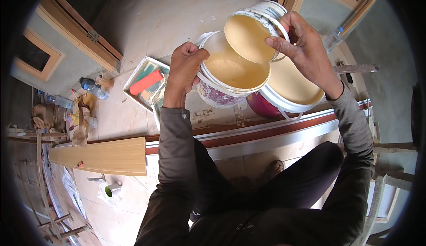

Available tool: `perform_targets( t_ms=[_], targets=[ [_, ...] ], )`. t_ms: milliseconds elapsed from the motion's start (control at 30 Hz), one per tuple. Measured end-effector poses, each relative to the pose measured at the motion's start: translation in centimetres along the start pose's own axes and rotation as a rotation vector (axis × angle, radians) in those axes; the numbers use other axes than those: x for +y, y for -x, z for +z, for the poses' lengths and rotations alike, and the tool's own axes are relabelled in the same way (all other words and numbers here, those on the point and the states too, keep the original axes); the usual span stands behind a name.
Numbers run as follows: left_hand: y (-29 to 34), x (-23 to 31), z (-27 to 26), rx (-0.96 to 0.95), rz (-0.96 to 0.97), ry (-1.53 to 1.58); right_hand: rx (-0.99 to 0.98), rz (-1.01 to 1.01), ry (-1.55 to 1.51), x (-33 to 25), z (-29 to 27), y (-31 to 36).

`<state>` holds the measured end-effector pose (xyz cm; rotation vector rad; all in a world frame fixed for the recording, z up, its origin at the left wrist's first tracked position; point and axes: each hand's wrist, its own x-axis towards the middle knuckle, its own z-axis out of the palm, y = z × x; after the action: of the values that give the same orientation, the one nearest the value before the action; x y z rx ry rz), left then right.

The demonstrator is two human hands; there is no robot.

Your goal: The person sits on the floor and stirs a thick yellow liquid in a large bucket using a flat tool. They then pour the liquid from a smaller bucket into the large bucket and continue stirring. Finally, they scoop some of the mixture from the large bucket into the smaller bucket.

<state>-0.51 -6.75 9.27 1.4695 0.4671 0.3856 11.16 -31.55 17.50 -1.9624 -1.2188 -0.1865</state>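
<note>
My right hand (pixel 306 48) grips the rim of a small white paint bucket (pixel 271 9), thumb inside the lip. That bucket is tilted toward a second white bucket (pixel 216 92) with purple markings, its mouth over the other's far edge. Cream paint coats or fills the small bucket; how much is inside I cannot tell. Closed on the left rim of the second bucket is my left hand (pixel 184 68). Cream paint shows in that bucket too. Just right of it stands a larger magenta bucket (pixel 262 105) with a white rim, holding cream paint.
A paint tray (pixel 133 78) with an orange roller (pixel 146 82) lies left of the buckets. Long red-and-white strips (pixel 266 133) cross the floor before my legs. A tan ribbed panel (pixel 102 156) and plastic bottles (pixel 96 91) lie at left; wooden pieces (pixel 357 69) at right.
</note>
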Motion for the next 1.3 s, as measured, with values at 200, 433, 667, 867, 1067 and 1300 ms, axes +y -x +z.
perform_targets(
  t_ms=[200,433,667,867,1067,1300],
  targets=[
    [-0.5,-1.2,-0.4,-0.010,0.014,0.010,0.174,0.317,-0.492,3.0,-2.2,1.1],
    [-0.7,-1.6,-0.4,0.011,-0.020,0.054,0.202,0.309,-0.144,6.1,-7.3,3.0],
    [-1.0,-1.9,-0.4,-0.009,-0.025,0.067,-0.168,0.143,0.434,10.5,-4.7,4.6],
    [-1.0,-1.8,-0.5,-0.004,-0.037,0.071,-0.260,0.122,0.562,11.8,-0.7,4.8],
    [-0.9,-1.8,-0.4,-0.002,-0.037,0.066,-0.305,0.195,0.462,11.9,1.3,5.2],
    [-0.7,-1.7,-0.4,-0.015,-0.019,0.089,-0.126,0.321,0.196,13.8,0.9,4.7]
  ],
)
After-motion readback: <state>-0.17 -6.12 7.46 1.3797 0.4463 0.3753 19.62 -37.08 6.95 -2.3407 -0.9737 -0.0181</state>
